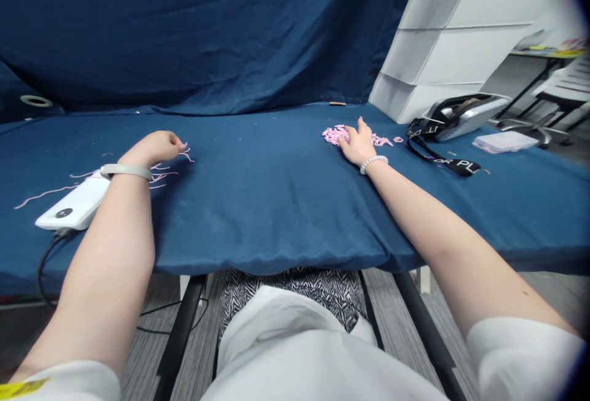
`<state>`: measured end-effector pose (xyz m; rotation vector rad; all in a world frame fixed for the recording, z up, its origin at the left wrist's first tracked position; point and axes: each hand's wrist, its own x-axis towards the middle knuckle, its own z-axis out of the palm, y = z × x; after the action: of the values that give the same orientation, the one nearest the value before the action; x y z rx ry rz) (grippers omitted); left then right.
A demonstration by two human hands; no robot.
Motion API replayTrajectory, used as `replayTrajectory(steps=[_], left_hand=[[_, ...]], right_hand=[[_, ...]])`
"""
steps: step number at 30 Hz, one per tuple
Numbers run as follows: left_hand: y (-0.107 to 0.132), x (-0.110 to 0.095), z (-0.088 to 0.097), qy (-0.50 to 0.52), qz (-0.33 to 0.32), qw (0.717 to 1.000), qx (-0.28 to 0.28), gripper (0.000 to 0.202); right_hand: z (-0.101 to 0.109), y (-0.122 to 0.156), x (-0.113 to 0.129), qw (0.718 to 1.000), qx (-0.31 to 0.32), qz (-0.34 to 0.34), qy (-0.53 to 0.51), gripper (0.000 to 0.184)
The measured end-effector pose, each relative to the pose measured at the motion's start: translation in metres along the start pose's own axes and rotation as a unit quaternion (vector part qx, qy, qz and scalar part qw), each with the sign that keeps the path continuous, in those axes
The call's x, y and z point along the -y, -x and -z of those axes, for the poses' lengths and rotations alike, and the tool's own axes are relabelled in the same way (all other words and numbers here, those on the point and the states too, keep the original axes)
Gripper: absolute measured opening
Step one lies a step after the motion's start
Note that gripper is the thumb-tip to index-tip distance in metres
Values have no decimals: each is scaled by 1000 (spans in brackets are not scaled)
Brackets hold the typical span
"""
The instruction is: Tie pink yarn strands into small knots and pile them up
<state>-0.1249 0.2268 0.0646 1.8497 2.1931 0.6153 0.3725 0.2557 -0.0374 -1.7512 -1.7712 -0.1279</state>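
Observation:
My left hand (154, 147) rests on the blue cloth at the left, fingers curled and pinched at thin pink strands (161, 174) that lie spread around it. A grey band sits on that wrist. My right hand (358, 144) lies on a small heap of pink bits (334, 134) further right, fingers down in the pile, so I cannot see whether they grip any. A bead bracelet circles that wrist.
A white power bank (74, 206) with a cable lies by my left forearm. A black lanyard (442, 158), a silver-black device (461, 115) and a pale flat box (502, 141) lie at the right. White stacked drawers (442, 38) stand behind. The table's front edge (276, 263) is near my lap.

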Motion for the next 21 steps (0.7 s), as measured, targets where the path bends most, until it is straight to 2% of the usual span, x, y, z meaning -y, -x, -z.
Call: replayTrajectory(steps=[3, 5, 7, 10, 12, 16, 19, 21], left_hand=[[14, -21, 8, 74, -39, 996, -22, 20], [26, -41, 7, 191, -58, 980, -10, 15], [40, -64, -1, 293, -73, 953, 17, 8], [62, -96, -21, 363, -98, 925, 49, 9], [77, -113, -37, 393, -118, 909, 70, 13], [104, -131, -64, 460, -158, 859, 157, 24], [122, -139, -79, 501, -174, 825, 194, 30], [130, -142, -87, 526, -170, 806, 214, 33]], right_hand=[[3, 2, 4, 1000, -9, 15, 2, 51], [7, 4, 12, 999, -24, 29, -6, 48], [12, 8, 28, 998, -41, 45, -27, 44], [20, 24, 65, 988, -36, 96, -117, 39], [26, 39, 96, 968, 24, 131, -213, 39], [39, 70, 146, 896, 161, 165, -379, 49], [48, 87, 165, 846, 218, 191, -447, 49], [53, 93, 169, 830, 238, 181, -471, 50]])
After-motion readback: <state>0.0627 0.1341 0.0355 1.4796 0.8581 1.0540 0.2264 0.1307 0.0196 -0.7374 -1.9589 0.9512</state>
